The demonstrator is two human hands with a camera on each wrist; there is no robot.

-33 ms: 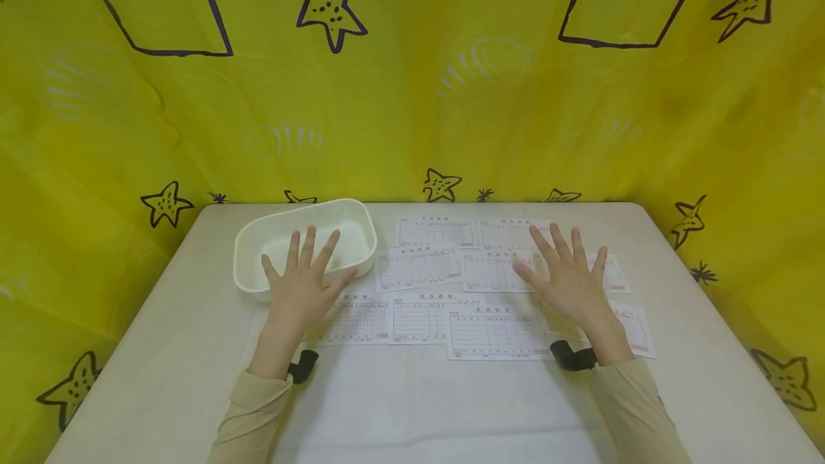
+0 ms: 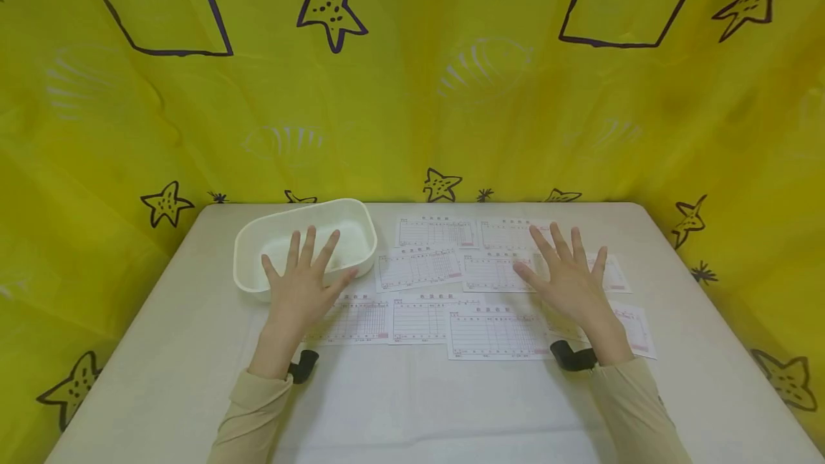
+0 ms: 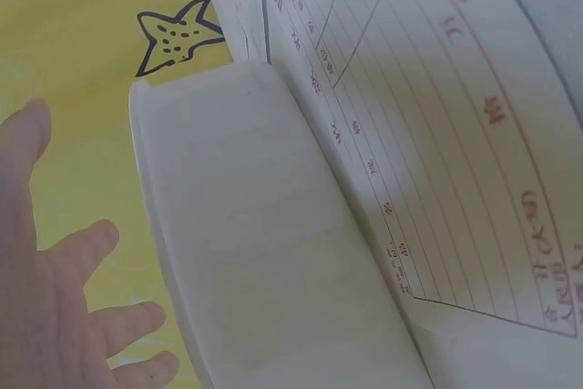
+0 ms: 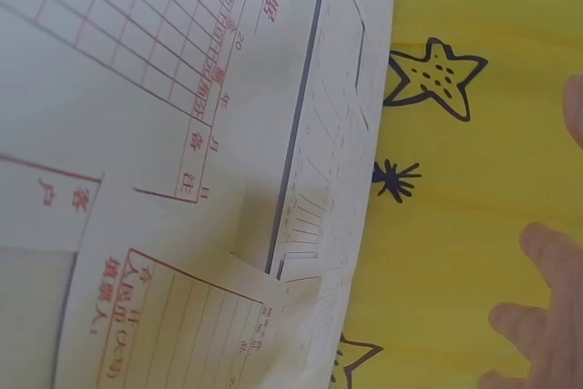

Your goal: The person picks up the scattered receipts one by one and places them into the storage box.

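Note:
My left hand (image 2: 299, 292) hovers with fingers spread just in front of a white plastic tub (image 2: 357, 235), its fingertips overlapping the tub's near rim in the head view. My right hand (image 2: 573, 288), also spread and holding nothing, is over the right part of several printed receipt slips (image 2: 496, 339) and hides some of them. The slips lie loosely spread in rough rows, a few overlapping. The left wrist view shows the tub's outer wall (image 3: 246, 225) beside a receipt slip (image 3: 437, 152). Overlapping slips (image 4: 137, 43) fill the left of the right wrist view.
A white cloth-covered table (image 2: 412, 407) carries everything. Behind it and along both sides hangs a yellow curtain (image 2: 399, 106) with starfish drawings. Black wrist-worn devices (image 2: 572, 356) sit at both sleeves' cuffs.

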